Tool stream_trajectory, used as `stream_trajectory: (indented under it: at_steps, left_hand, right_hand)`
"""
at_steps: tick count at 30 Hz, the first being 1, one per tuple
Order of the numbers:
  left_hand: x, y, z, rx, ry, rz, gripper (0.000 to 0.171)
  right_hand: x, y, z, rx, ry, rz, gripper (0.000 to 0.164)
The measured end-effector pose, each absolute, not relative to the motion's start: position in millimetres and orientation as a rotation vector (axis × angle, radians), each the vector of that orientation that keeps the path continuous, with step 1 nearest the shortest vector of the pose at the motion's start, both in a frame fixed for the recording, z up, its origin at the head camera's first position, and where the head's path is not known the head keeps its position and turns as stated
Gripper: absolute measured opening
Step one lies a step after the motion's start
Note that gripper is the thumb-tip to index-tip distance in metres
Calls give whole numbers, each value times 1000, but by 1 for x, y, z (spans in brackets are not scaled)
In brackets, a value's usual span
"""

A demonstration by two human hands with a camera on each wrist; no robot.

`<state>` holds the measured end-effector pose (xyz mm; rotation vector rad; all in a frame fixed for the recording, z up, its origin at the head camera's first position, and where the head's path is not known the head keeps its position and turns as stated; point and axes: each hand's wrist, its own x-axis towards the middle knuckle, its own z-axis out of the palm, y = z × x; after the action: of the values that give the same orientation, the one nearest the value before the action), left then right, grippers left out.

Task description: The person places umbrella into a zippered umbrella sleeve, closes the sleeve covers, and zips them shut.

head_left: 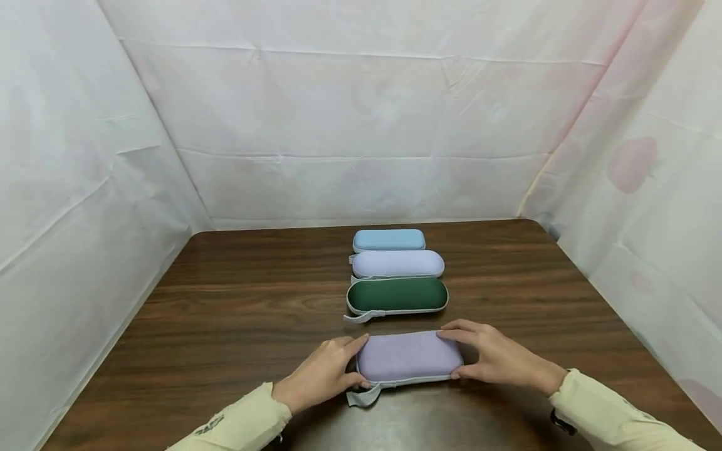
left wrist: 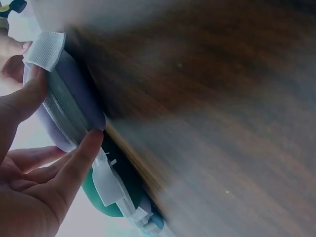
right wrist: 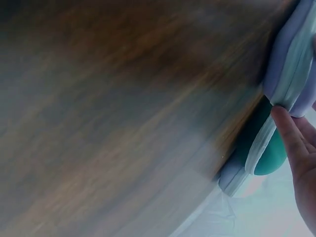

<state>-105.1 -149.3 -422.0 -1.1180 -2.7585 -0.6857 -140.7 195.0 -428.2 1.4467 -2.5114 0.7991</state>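
Observation:
A light purple zippered glasses case (head_left: 410,357) lies on the table near its front, with a grey zip band and a grey strap (head_left: 363,396) at its left end. My left hand (head_left: 327,373) grips that left end, thumb at the near corner and fingers at the far one. At the right end, my right hand (head_left: 496,354) holds the case between thumb and fingers. Both wrist views show fingertips touching the zip side of the purple case (left wrist: 74,106). Just beyond it lies a green glasses case (head_left: 397,294), also with a grey strap.
Behind the green case, a lavender case (head_left: 398,263) and a light blue case (head_left: 389,240) lie in a close row toward the far edge. The dark wood table (head_left: 242,300) is bordered by pale hanging sheets (head_left: 361,125) at the back and both sides.

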Motion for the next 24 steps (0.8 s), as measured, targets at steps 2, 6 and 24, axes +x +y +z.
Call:
stream_trajectory:
  at_steps: [2, 6, 24]
  left_hand:
    - [-107, -151, -421, -1117, -2745, -709, 70]
    - [-114, -154, -421, -1110, -2727, -724, 70]
    - [-132, -156, -420, -1013, -2814, -734, 70]
  right_hand:
    - [-143, 194, -428, 1466, -2464, 808, 59]
    - [-150, 189, -428, 1466, -2461, 810, 58]
    - [-158, 182, -424, 1340, -2568, 690, 56]
